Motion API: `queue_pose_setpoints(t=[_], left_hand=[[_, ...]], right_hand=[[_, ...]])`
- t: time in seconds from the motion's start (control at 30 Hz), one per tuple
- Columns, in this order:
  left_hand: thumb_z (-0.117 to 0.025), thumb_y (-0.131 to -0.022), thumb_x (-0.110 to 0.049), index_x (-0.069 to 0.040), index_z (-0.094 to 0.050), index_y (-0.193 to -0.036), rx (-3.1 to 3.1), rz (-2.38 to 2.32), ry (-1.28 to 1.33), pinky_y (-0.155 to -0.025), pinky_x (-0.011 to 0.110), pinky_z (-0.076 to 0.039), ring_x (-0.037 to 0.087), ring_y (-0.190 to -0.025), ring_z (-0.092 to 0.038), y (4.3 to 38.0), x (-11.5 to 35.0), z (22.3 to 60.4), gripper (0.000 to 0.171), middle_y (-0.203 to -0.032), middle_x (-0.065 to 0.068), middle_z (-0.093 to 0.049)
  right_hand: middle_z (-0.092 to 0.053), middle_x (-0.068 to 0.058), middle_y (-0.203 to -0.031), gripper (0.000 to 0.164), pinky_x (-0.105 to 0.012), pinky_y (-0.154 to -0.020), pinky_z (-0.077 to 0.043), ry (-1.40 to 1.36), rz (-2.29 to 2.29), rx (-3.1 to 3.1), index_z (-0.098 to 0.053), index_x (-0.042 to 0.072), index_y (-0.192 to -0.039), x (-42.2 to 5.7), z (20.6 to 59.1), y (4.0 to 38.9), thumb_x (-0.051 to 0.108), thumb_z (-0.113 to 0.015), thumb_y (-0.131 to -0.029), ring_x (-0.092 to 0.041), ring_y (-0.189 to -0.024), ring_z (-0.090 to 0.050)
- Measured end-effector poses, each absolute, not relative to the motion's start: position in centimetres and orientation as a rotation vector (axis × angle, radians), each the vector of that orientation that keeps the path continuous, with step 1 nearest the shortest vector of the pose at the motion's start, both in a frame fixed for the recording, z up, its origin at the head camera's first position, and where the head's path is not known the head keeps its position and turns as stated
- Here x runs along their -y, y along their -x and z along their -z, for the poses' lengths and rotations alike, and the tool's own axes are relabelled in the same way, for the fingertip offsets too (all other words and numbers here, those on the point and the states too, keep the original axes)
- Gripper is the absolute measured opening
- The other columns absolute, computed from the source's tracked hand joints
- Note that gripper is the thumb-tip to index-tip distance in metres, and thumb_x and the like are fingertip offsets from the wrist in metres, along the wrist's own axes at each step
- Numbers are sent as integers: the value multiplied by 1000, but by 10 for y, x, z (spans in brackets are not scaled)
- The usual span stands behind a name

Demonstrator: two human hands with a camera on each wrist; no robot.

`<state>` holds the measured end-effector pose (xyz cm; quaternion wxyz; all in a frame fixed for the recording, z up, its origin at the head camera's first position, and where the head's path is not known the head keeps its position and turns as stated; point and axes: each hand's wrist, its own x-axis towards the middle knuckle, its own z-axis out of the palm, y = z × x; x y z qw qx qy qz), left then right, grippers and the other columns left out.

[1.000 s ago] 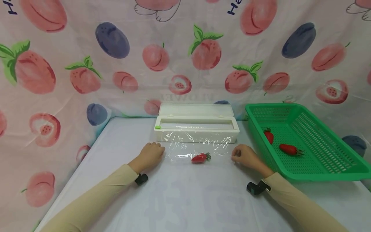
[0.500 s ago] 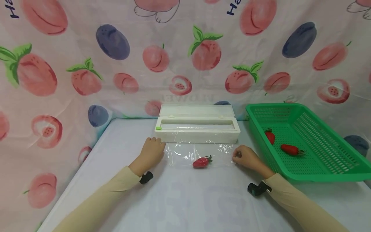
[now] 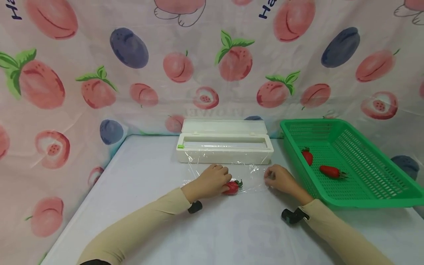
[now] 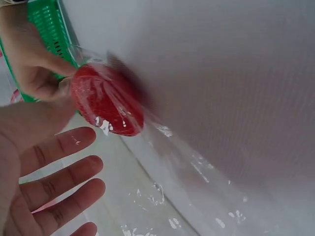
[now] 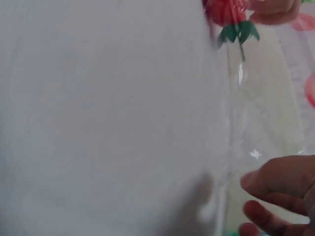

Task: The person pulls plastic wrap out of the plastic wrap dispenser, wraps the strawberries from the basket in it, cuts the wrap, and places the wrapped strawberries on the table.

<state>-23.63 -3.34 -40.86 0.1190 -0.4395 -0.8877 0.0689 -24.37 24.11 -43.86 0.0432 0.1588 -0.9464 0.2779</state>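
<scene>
A red strawberry (image 3: 232,187) with green leaves lies on the white table under clear plastic wrap (image 3: 253,176), which runs forward from a white dispenser box (image 3: 225,156). My left hand (image 3: 210,181) is over the strawberry's left side. In the left wrist view, its thumb is against the wrapped strawberry (image 4: 108,101), and the other fingers are spread and loose. At the wrap's right edge, my right hand (image 3: 279,180) pinches the film between thumb and curled fingers. The right wrist view shows that thumb and fingers beside the film, with the strawberry (image 5: 226,12) at the top.
Right of the right hand stands a green plastic basket (image 3: 357,165) holding a red fruit (image 3: 307,157) and a long red one (image 3: 331,171). The dispenser's lid (image 3: 224,127) is raised at the back. A fruit-print curtain (image 3: 205,44) hangs behind the table.
My left hand has left the wrap's left edge and moved right onto the strawberry. Wrap on the left has gone slack and folded toward it. My right hand has hardly moved.
</scene>
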Motion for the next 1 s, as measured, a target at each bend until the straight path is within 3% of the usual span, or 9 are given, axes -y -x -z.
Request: queue_pose_setpoints(t=[0.17, 0.37, 0.5, 0.67, 0.77, 0.9, 1.0], left_hand=[[-64, -87, -27, -18, -67, -92, 2610, -243, 1282, -85, 30, -47, 15, -85, -58, 241, 32, 415, 11, -89, -3, -63], [-62, -88, -25, -18, -66, -93, 2651, -240, 1223, -79, 30, -47, 15, -87, -60, 245, 33, 419, 10, -91, -2, -64], [-63, -88, -25, -18, -64, -95, 2636, -214, 1208, -78, 30, -47, 16, -88, -62, 245, 35, 419, 10, -91, -2, -65], [-66, -84, -19, -17, -61, -99, 2446, -261, 1184, -87, 31, -47, 17, -95, -61, 238, 37, 417, 17, -96, -2, -63], [-66, -84, -26, -16, -61, -101, 2304, -317, 1257, -88, 30, -47, 16, -93, -61, 234, 35, 416, 20, -95, -2, -64], [-64, -86, -38, -15, -63, -103, 2296, -428, 1319, -82, 27, -47, 13, -85, -61, 231, 29, 419, 28, -89, -4, -64], [-65, -85, -37, -15, -63, -102, 2368, -470, 1298, -77, 26, -47, 12, -82, -61, 231, 28, 422, 27, -88, -4, -63]], right_hand=[[-64, -10, -92, 13, -34, -72, -46, -715, -956, 2806, -65, 3, -93, -217, 425, 240, 3, -67, -80, -24, -84, -56], [-69, -6, -103, 25, -32, -78, -49, -1061, -1015, 2852, -67, 6, -105, -186, 423, 244, 17, -70, -82, -22, -93, -59], [-70, -6, -102, 28, -30, -77, -50, -1095, -1000, 2907, -68, 5, -106, -176, 427, 248, 20, -70, -83, -16, -90, -61], [-71, -6, -98, 22, -22, -69, -46, -1066, -1002, 2963, -70, 5, -103, -175, 433, 250, 18, -68, -85, -7, -81, -56], [-72, -6, -96, 20, -19, -64, -45, -1040, -1037, 2975, -70, 4, -103, -175, 435, 251, 15, -66, -86, -4, -75, -54], [-71, -6, -94, 19, -21, -66, -47, -1028, -1003, 2963, -69, 3, -103, -174, 436, 253, 13, -62, -89, -7, -77, -57], [-70, -5, -92, 17, -27, -74, -50, -1048, -762, 2887, -70, 4, -100, -172, 435, 250, 15, -62, -89, -14, -83, -61]])
